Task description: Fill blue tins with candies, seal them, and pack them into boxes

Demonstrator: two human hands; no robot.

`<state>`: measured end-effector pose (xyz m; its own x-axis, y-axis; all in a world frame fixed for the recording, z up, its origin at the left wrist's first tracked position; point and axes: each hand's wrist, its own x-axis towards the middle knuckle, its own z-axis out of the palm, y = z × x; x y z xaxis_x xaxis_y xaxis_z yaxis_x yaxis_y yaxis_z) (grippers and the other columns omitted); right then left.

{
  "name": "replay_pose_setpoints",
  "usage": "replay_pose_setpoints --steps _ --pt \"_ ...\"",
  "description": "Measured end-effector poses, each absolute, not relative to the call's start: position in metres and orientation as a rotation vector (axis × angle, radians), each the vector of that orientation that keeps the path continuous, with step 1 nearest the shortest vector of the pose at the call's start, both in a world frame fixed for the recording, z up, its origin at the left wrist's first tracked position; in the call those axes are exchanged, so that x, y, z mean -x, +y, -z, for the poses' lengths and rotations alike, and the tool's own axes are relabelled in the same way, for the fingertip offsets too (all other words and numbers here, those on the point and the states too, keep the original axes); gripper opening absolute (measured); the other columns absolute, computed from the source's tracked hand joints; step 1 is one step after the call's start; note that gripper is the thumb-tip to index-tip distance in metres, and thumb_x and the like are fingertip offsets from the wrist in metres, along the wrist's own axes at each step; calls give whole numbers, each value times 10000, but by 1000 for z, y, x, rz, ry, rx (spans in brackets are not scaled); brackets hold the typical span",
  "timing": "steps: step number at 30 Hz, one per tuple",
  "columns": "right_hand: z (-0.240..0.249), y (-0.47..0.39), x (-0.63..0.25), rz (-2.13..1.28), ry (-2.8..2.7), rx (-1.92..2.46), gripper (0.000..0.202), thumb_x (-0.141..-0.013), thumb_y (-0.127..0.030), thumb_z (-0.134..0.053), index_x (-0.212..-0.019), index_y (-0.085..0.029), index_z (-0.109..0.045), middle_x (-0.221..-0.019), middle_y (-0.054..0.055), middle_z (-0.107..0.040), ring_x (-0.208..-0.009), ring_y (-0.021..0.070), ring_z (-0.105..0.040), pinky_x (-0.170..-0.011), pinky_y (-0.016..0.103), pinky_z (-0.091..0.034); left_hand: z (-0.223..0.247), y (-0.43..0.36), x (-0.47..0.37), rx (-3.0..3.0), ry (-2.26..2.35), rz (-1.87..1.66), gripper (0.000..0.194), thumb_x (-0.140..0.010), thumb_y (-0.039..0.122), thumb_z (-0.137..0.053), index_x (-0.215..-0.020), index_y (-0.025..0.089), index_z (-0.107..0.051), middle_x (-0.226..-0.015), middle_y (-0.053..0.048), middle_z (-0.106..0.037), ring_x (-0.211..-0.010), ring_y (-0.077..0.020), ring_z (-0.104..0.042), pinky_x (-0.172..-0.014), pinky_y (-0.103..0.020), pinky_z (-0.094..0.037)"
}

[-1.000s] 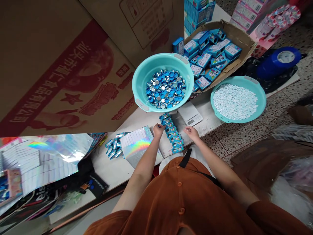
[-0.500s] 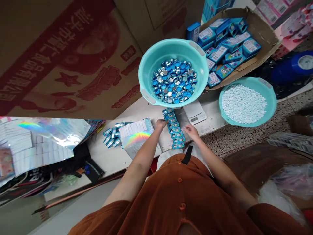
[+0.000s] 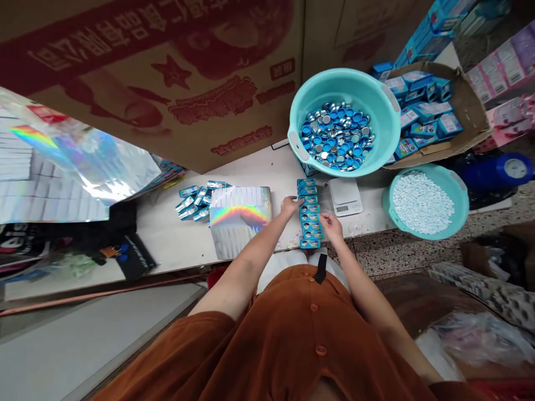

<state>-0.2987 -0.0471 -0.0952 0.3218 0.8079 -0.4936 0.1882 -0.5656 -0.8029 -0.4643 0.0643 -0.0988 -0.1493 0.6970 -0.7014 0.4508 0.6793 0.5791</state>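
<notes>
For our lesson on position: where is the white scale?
The white scale lies right of centre in the head view, between the row of blue packs and the white-pellet basin.

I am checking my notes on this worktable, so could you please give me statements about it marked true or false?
1. The left hand is at the row of small blue boxes. True.
2. White pellets and blue-and-silver caps share one basin. False: the caps are in the left basin, the pellets in the right basin.
3. The digital scale stands right of the row. True.
4. The right hand is inside the right basin. False: it is at the row's right edge.
5. The open cardboard tray holds blue printed boxes. True.
</notes>
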Motion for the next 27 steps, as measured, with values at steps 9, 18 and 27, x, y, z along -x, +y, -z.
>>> replay_pose_setpoints --steps 9,18,27 --pt "76 -76 334 -1041 -807 2047 428 -778 -542 -515 -964 -175 -630 -992 93 -685 -888 216 -633 -847 351 -498 82 -3 499 -679 1467 -421 248 -873 230 -436 -1025 116 -595 -1015 -125 -677 -723 -132 -626 -705 -273 -494" --pt "60 -72 348 -1258 -940 1859 394 -779 -500 -569 -1025 -203 -647 -970 54 -695 -879 202 -637 -852 356 -513 58 -18 493 -633 1181 -522 331 -817 321 -646 -1080 125 -609 -845 -59 -691 -725 -123 -647 -801 -299 -513" --pt "43 -50 317 -1312 -1583 1499 326 -732 -395 -681 -1019 -244 -706 -1006 46 -631 -786 160 -586 -749 297 -491 48 -39 474 -645 1273 -609 454 -660 487 -745 -920 117 -697 -639 -5 -627 -556 -80 -514 -561 -214 -403"
